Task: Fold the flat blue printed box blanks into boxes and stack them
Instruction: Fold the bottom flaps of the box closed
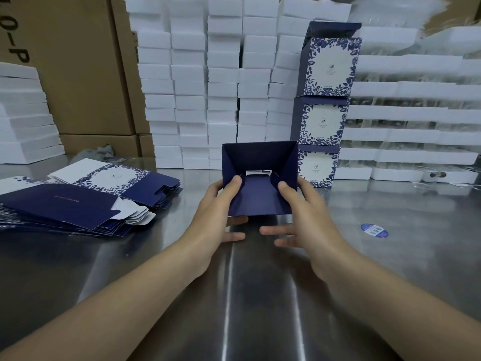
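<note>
I hold a half-formed dark blue box in the middle of the view, its open end turned toward me. My left hand grips its left side, thumb pressing on an inner flap. My right hand grips the right side the same way, and its fingers show below the box. The end flaps inside are partly folded, with a gap of light at the far end. A fanned pile of flat blue printed blanks lies to the left. A stack of three folded boxes stands at the back right.
The work surface is a shiny steel table. White foam blocks are piled high along the back, and brown cartons stand at the back left. A blue oval sticker lies on the table to the right.
</note>
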